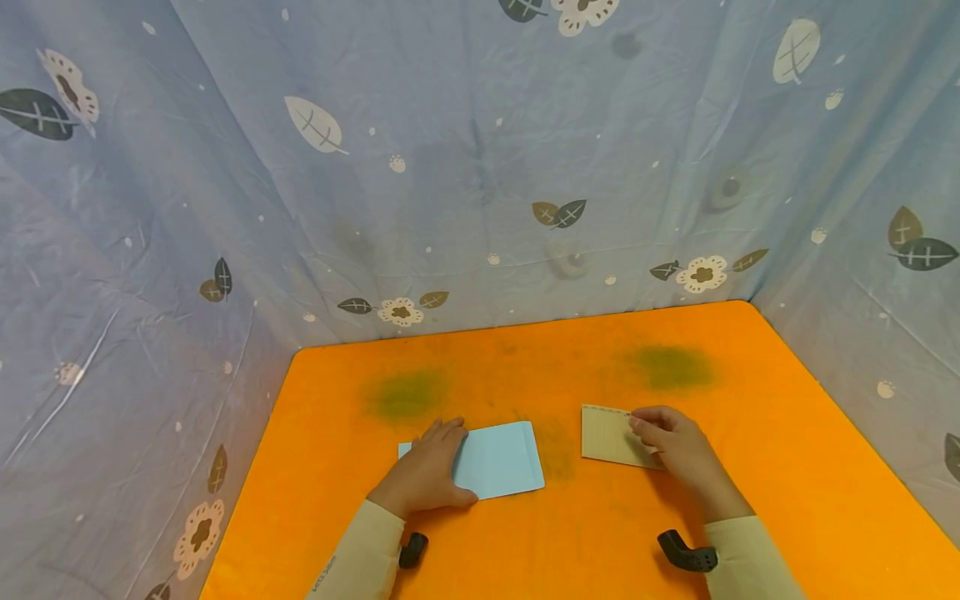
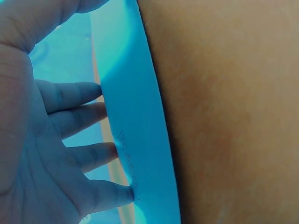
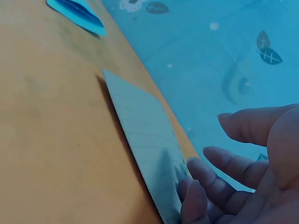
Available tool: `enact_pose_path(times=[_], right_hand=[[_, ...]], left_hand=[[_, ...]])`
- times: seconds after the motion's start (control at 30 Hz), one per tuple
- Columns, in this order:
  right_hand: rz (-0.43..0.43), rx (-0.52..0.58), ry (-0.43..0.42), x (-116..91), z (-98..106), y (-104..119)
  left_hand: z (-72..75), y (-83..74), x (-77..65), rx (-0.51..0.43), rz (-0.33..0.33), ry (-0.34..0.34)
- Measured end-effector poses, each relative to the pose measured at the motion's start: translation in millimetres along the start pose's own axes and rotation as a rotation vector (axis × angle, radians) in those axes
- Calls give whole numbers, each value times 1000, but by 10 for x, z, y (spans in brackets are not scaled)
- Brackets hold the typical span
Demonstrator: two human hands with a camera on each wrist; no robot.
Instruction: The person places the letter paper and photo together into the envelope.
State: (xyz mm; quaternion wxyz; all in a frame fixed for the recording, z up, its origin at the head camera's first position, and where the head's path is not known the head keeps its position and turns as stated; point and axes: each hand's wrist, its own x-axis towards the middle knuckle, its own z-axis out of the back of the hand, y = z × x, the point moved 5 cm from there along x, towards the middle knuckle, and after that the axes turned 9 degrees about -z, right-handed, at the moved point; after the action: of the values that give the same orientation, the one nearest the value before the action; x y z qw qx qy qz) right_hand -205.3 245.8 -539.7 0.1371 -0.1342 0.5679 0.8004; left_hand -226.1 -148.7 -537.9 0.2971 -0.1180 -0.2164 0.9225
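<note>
- Blue envelope [image 1: 498, 462] on the orange table [image 1: 525, 550], left of the lined paper [image 1: 607, 437], with a bare strip of table between the two
- Left hand [image 1: 427, 471] spans the envelope's width, thumb at the near edge and fingertips at the far one; the left wrist view shows the fingers spread along the blue edge, so it looks like a light hold by the edges
- Right hand [image 1: 678, 450] is at the right end of the paper, fingers bent and in close to its far edge; the right wrist view has the thumb apart from the other fingers, so I cannot tell whether the paper is truly grasped or only touched
- Dark shadow along the paper's near edge suggests it is tilted a little off the table
- Step in hand, as I judge it: steadying the envelope while getting hold of the paper; the two are not yet brought together
- Right wrist view shows what looks like a gaping mouth [image 3: 81, 14] on the envelope's near end, facing the paper
- Next move probably calls for a sure pinch on the paper's right end, then lining its free left edge up with that mouth, the left hand holding the envelope steady without squashing it
</note>
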Motion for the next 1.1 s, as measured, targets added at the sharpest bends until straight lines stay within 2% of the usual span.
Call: enact_pose_path(times=[0.57, 0.8, 1.1], right_hand=[[-78, 1, -17, 0, 179, -15], [-114, 39, 7, -18, 221, -21], [-126, 23, 30, -75, 205, -10]], left_hand=[[-8, 3, -2, 0, 2, 0], [-13, 5, -11, 1, -1, -2], [-19, 11, -13, 6, 0, -1]])
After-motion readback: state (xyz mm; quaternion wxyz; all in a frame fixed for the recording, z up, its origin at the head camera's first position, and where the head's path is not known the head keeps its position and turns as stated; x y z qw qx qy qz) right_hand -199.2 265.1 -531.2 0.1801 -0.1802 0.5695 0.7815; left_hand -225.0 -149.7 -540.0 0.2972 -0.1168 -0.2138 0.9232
